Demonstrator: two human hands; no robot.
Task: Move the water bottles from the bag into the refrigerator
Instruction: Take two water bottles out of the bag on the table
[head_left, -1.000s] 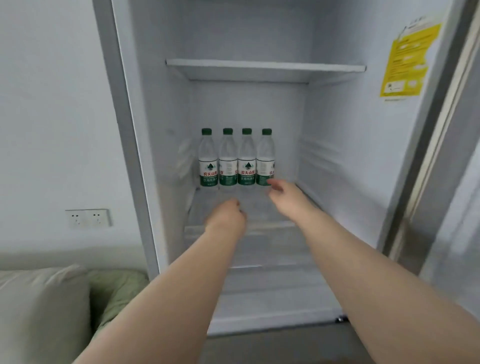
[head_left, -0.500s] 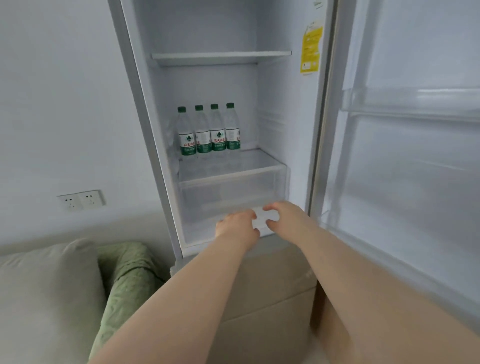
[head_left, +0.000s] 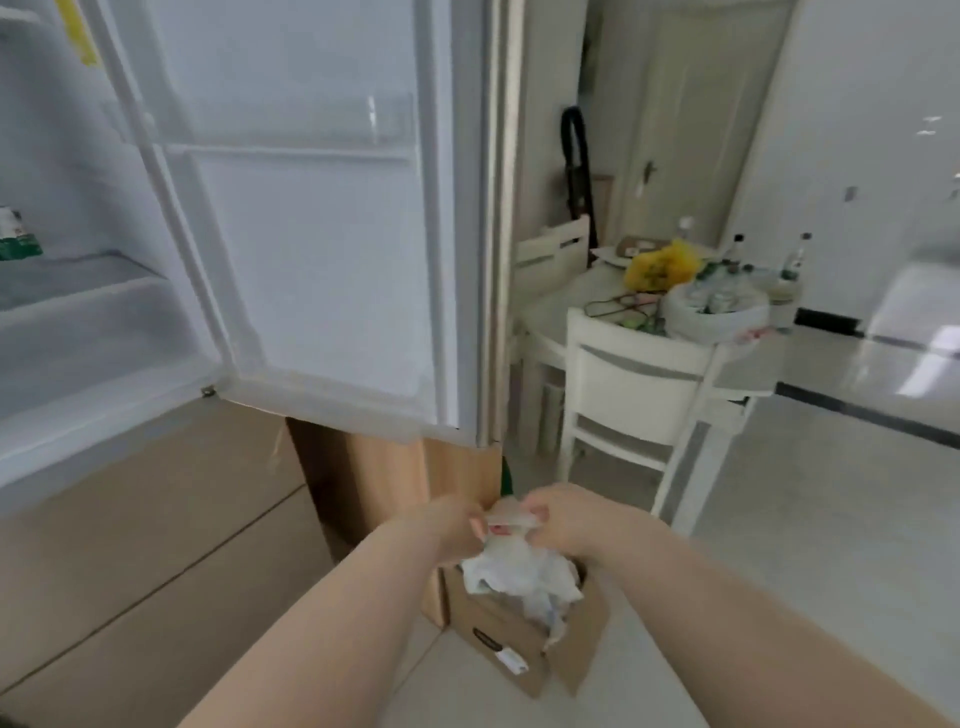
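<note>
Left hand (head_left: 457, 525) and right hand (head_left: 566, 522) each pinch the top edge of the white plastic bag (head_left: 519, 571), fingers curled on the film, at 6 o'clock in view. The bag sits in an open cardboard box (head_left: 493, 631) on the floor; its contents cannot be made out. The refrigerator (head_left: 78, 322) stands open at 9 o'clock, one water bottle (head_left: 15, 239) partly visible on its shelf at the frame edge.

Bright, cool, diffuse light. Hard glare on the glossy floor (head_left: 904, 364) at far right. Shadows are faint, darkest under the refrigerator door (head_left: 311, 249). Motion blur softens the whole frame; left hand (head_left: 452, 525), right hand (head_left: 563, 519) and plastic bag (head_left: 519, 571) are smeared. Straight lines bow toward the edges; forearms stretch at the bottom.
</note>
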